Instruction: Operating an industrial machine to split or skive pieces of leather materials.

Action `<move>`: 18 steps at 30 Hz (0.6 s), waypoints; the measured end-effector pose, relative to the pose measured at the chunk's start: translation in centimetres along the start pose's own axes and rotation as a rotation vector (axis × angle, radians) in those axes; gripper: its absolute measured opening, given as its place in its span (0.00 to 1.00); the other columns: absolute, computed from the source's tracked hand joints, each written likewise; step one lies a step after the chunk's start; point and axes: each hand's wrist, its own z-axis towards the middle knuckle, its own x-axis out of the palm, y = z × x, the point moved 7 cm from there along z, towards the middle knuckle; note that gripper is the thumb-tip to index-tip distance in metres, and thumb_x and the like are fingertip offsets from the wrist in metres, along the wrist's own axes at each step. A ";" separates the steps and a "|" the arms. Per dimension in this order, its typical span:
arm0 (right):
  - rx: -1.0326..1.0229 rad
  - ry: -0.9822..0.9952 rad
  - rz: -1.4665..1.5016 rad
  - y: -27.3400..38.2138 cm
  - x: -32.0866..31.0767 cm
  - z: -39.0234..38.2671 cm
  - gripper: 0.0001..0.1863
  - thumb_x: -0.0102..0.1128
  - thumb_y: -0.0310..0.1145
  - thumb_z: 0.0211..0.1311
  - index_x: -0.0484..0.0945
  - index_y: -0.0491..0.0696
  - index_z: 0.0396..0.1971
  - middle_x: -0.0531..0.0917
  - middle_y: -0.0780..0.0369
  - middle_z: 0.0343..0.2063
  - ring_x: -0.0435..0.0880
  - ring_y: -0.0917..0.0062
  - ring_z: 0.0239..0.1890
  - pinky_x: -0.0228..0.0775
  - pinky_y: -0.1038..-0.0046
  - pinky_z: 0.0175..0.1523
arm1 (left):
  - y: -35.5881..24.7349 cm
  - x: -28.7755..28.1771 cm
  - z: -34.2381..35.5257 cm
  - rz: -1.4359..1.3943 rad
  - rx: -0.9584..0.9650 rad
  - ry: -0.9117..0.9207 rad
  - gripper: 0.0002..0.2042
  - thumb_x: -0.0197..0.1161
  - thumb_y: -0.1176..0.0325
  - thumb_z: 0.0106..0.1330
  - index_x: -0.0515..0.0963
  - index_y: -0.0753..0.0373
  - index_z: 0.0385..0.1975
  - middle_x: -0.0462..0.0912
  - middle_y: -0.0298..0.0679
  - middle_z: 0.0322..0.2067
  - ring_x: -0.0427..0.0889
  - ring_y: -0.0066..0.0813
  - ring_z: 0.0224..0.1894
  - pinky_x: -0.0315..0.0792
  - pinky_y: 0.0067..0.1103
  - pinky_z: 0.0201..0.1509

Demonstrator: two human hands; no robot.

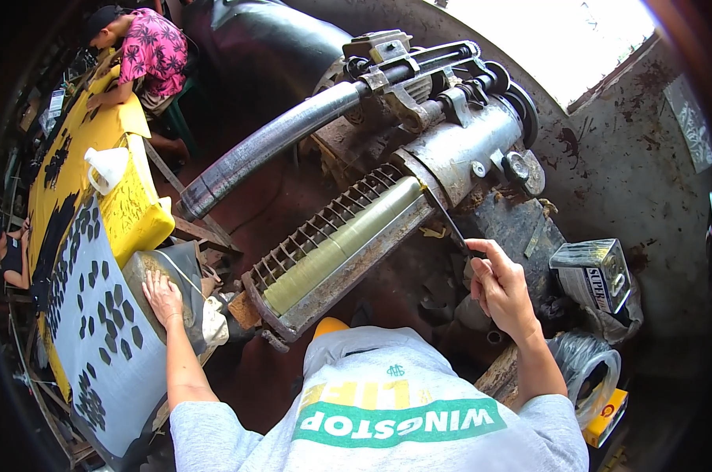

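My left hand [163, 297] lies flat, fingers spread, on a rounded grey-brown bundle [142, 271] beside the table's edge. The curled fingers of my right hand [501, 287] grip the near end of a long, thin, dark bar-like tool [450, 224]; whether it is a blade or a lever I cannot tell. Its far end meets the machine where a yellow-green roll [344, 250] joins a metal drum [462, 161]. The roll sits in a rusty metal trough [356, 279], alongside a spiral-wound rod [324, 224].
A thick steel tube [277, 145] extends from the machine [419, 86]. Dark cut pieces [112, 315] lie on the grey sheet over the left table, near a white jug [106, 169]. A square tin [592, 275] stands at right. Another person [153, 51] works at the far left.
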 end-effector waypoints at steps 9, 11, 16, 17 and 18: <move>0.036 0.028 0.017 -0.5 0.1 0.3 0.12 0.45 0.24 0.62 0.71 0.47 0.45 0.69 0.66 0.08 0.64 0.87 0.12 0.57 0.80 0.20 | 0.2 0.3 -0.1 0.009 0.010 -0.001 0.10 0.52 0.70 0.54 0.78 0.63 0.33 0.74 0.39 0.50 0.61 0.34 0.61 0.49 0.33 0.66; 0.008 0.027 0.039 -1.0 0.1 0.4 0.12 0.44 0.26 0.64 0.70 0.47 0.46 0.70 0.67 0.09 0.62 0.89 0.09 0.53 0.83 0.16 | 0.3 0.4 -0.1 0.007 0.013 -0.002 0.10 0.52 0.70 0.54 0.78 0.63 0.34 0.74 0.39 0.50 0.61 0.34 0.61 0.49 0.33 0.66; 0.014 0.034 0.086 -1.0 0.0 0.4 0.12 0.45 0.28 0.65 0.71 0.46 0.47 0.70 0.68 0.10 0.60 0.92 0.07 0.49 0.86 0.11 | 0.0 0.0 -0.1 0.004 0.012 -0.012 0.10 0.52 0.71 0.54 0.77 0.62 0.33 0.74 0.40 0.50 0.62 0.34 0.61 0.50 0.33 0.66; 0.033 0.040 0.105 -1.1 0.0 0.4 0.12 0.45 0.29 0.65 0.71 0.46 0.47 0.70 0.68 0.10 0.60 0.92 0.07 0.49 0.87 0.11 | 0.0 0.0 0.0 0.004 0.012 -0.012 0.10 0.52 0.71 0.54 0.77 0.62 0.33 0.74 0.40 0.50 0.62 0.34 0.61 0.50 0.33 0.66; 0.052 0.046 0.124 -1.2 0.0 0.4 0.12 0.45 0.29 0.65 0.71 0.46 0.47 0.70 0.68 0.10 0.60 0.92 0.07 0.49 0.87 0.11 | 0.0 0.1 0.0 0.002 0.013 -0.011 0.10 0.52 0.71 0.54 0.77 0.62 0.33 0.74 0.40 0.50 0.62 0.34 0.61 0.50 0.33 0.66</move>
